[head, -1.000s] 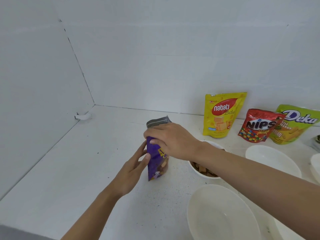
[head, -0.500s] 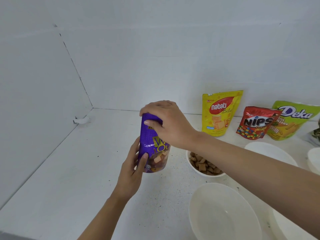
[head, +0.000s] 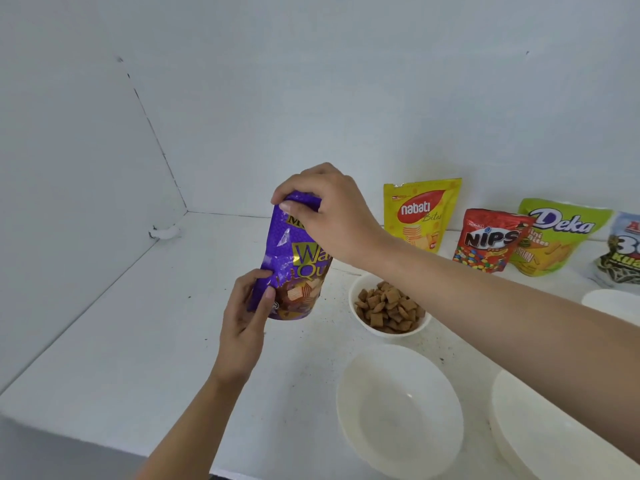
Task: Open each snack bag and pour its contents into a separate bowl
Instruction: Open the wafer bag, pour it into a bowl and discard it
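- The purple bag [head: 289,258] stands upright, its base at or just above the white table [head: 145,327]; contact cannot be told.
- The right hand [head: 332,216] comes over the purple bag from the right and pinches its folded top edge between thumb and fingers.
- The left hand [head: 246,317] grips the purple bag's lower left edge, thumb on the front face.
- Just right of the purple bag sits a small bowl [head: 389,332] filled with brown pillow-shaped snacks [head: 388,306].
- In front and to the right of the purple bag lies an empty bowl [head: 398,410]; another bowl [head: 540,441] lies beyond it, further right.
- Behind and right of the purple bag, against the wall, stand a yellow bag [head: 420,213], a red bag [head: 488,240], a green bag [head: 557,233] and a dark-patterned bag [head: 623,251] cut off by the frame.
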Available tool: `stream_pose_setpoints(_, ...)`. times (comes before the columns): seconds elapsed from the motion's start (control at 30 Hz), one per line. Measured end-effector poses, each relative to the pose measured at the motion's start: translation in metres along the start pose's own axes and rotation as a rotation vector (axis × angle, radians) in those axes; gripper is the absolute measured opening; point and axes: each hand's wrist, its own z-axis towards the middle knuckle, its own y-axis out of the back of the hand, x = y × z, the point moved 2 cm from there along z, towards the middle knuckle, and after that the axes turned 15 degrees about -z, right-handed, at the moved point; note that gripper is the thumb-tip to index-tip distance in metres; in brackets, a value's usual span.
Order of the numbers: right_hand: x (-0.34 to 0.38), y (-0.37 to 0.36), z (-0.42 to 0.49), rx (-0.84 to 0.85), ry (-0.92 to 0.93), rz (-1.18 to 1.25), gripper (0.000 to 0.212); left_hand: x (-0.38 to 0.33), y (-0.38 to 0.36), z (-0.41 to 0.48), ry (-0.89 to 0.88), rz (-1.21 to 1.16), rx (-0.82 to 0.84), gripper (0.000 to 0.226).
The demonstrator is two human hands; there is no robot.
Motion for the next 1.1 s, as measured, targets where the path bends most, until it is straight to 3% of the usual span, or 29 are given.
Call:
stream_pose_setpoints(0.3,-0.004,0.034,-0.036,0.0,-0.022,0.108,0.01,-0.016,-0.019,-0.039,-0.052,0.015,-0.083,0.016)
stream_pose_setpoints(0.6,-0.015,0.056,-0.082,0.236,-0.096,0.36,0.002,-0.037,-0.004,-0.071,-0.026,-0.064,-0.228,0.012)
stream_pose_setpoints(0.83,-0.02,0.051,-0.104,0.135,-0.444,0.604,0.008,-0.037,-0.016,-0.087,-0.016,-0.107,-0.282,0.014)
stream_pose_setpoints(1.1,-0.021,0.051,-0.104,0.006,-0.606,0.791,0.009,-0.041,-0.018,-0.081,0.127,-0.302,-0.17,0.026)
